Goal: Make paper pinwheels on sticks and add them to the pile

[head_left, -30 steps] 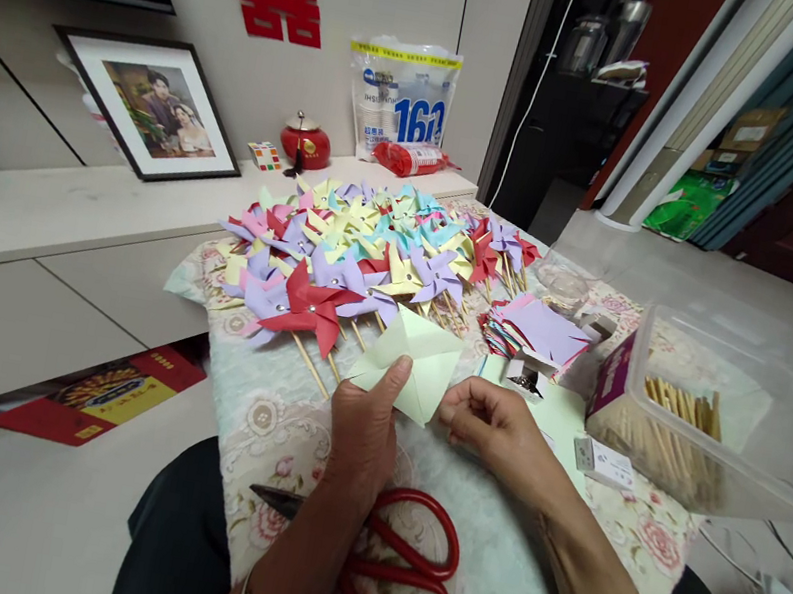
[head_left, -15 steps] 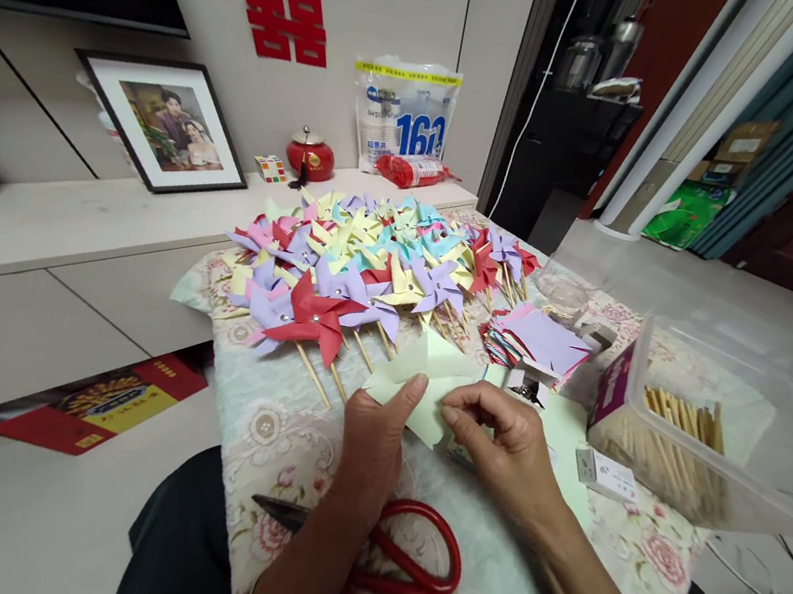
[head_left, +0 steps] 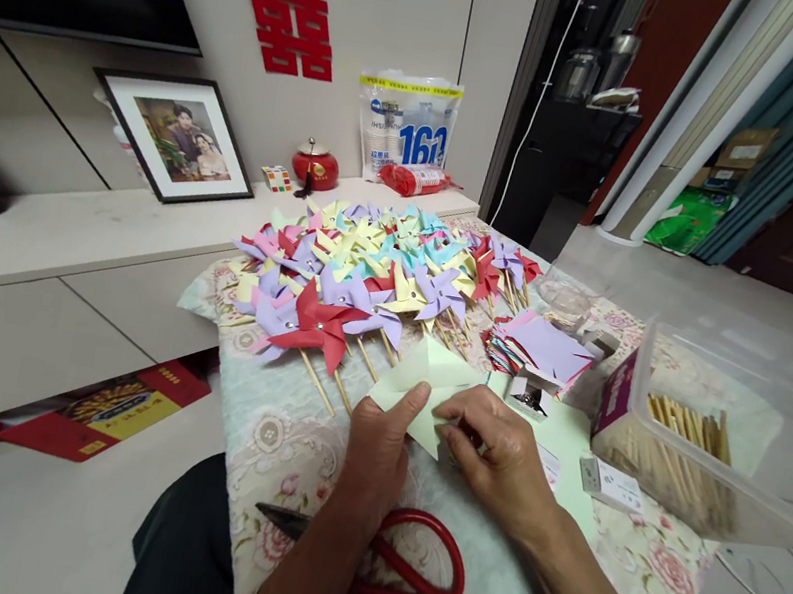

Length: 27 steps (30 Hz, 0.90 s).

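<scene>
A pale green paper pinwheel piece (head_left: 434, 369) with cut, pointed flaps is held above the table. My left hand (head_left: 383, 442) grips its near left side, thumb pressed on top. My right hand (head_left: 496, 451) pinches at its right edge; the fingers hide exactly what they hold there. Red-handled scissors (head_left: 420, 565) lie partly under my left forearm, blades pointing left. Finished paper pinwheels (head_left: 320, 325) on wooden sticks lie massed just beyond my hands.
A stack of coloured paper squares (head_left: 540, 346) lies behind an open small box of pins (head_left: 532, 393). To the right are a white box (head_left: 610, 483) and a clear plastic tub (head_left: 670, 520) of wooden sticks. A framed photo (head_left: 176, 138) stands on the cabinet.
The right fingers have shifted slightly at the paper's right edge, and the green piece is turned a little. The view has tilted slightly, moving everything a bit lower and rightward.
</scene>
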Each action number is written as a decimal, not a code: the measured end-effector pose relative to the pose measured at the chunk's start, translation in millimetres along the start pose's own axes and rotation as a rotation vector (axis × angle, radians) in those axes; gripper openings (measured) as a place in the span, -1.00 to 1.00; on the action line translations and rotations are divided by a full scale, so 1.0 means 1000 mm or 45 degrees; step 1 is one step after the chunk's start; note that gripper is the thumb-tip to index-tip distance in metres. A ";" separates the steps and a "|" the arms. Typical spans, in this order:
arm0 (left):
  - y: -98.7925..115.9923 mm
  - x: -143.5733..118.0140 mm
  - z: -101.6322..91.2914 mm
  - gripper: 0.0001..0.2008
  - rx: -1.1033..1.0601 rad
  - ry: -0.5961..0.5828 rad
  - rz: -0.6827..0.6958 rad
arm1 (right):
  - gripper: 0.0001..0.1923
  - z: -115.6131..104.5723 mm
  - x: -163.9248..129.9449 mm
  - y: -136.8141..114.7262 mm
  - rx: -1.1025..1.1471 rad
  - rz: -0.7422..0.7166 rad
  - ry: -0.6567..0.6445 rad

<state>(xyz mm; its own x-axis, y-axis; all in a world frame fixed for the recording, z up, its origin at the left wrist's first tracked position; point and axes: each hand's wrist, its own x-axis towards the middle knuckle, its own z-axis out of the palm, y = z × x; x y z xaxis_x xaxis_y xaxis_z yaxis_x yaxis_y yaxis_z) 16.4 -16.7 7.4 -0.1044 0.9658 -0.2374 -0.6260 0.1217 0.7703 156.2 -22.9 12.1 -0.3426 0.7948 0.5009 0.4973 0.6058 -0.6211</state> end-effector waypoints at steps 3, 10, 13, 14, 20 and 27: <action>-0.001 0.001 0.000 -0.62 -0.020 -0.018 -0.003 | -0.74 0.000 -0.001 0.001 -0.024 -0.051 -0.026; -0.002 0.001 0.002 -0.61 0.007 -0.025 0.002 | -0.78 -0.001 -0.002 -0.003 -0.024 -0.063 -0.128; -0.001 0.000 0.002 -0.64 0.001 -0.026 -0.020 | -0.84 -0.002 -0.001 -0.004 0.030 -0.018 -0.099; -0.002 0.000 0.002 -0.65 -0.004 -0.033 -0.029 | -0.85 -0.002 -0.001 -0.004 0.052 -0.006 -0.083; -0.004 0.003 -0.003 -0.80 0.037 -0.063 -0.028 | -0.86 -0.003 0.001 -0.006 0.134 0.093 -0.016; -0.002 0.001 -0.003 -0.82 0.194 -0.063 -0.016 | -0.88 -0.004 0.004 -0.009 0.124 0.300 0.067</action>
<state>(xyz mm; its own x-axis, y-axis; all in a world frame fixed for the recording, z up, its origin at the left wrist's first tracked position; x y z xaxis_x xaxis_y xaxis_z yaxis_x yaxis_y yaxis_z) 15.4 -16.9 4.2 -0.0566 0.9736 -0.2209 -0.5020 0.1635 0.8493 153.7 -25.5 21.9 -0.1835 0.9129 0.3646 0.4788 0.4069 -0.7780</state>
